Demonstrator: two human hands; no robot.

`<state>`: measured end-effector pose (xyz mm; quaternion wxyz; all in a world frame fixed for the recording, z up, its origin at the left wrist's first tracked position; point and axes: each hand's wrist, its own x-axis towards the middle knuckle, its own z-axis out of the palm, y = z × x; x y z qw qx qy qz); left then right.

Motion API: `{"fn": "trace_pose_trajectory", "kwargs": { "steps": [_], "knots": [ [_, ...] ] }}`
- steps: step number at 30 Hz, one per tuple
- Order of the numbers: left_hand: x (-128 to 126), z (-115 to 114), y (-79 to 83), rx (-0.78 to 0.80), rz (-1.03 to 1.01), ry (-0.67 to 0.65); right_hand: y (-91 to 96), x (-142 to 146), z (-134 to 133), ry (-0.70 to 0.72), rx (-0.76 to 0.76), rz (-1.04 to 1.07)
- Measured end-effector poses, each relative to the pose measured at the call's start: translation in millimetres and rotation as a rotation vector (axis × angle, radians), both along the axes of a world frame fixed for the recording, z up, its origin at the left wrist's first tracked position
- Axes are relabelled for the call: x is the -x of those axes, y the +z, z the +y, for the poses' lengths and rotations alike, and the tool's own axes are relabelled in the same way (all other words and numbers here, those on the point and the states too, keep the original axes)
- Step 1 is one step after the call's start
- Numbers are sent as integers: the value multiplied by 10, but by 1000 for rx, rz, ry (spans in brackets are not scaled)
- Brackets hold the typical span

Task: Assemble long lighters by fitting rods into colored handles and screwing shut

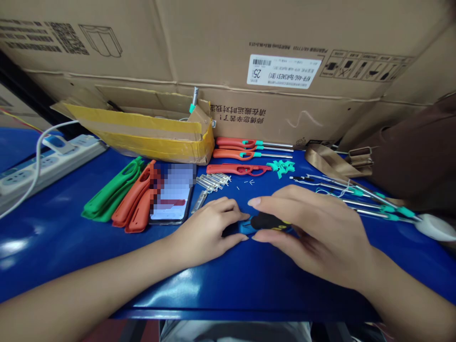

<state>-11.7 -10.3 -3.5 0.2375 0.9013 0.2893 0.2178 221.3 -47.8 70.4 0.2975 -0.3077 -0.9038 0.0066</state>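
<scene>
Near the middle of the blue table, my left hand [213, 228] is closed on a blue plastic piece [245, 227], which it mostly covers. My right hand [320, 228] curves around a screwdriver [269, 222] with a black handle and yellow marking. Its thumb and forefinger lie on either side of the handle, and the tool's front end points at the blue piece. Whether the tip touches the piece cannot be made out. Just beyond my left hand lie several small metal-and-clear parts [212, 183] and a few tiny white pins [249, 182].
Left are green casings [112, 190], orange-red casings [133, 204] and a phone [173, 194]. Farther back are lighters [237, 154], a red casing [235, 169], teal pieces [282, 167] and a yellow-taped box [142, 130]. Metal rods [366, 206] lie right; a power strip [50, 166] sits far left.
</scene>
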Motion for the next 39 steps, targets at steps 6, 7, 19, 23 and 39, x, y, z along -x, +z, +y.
{"fn": "trace_pose_trajectory", "kwargs": {
  "steps": [6,7,19,23,39],
  "knots": [
    [-1,0,13,45,28,3,40,1,-25,47,120,45],
    [0,-1,12,46,30,4,37,-1,-22,57,120,55],
    [-6,-13,27,29,29,12,34,-25,-26,84,105,49],
    [-2,-2,4,14,34,8,15,14,-49,-2,-43,43],
    [-2,4,12,14,23,3,-39,2,-24,-6,-7,36]
  ]
}}
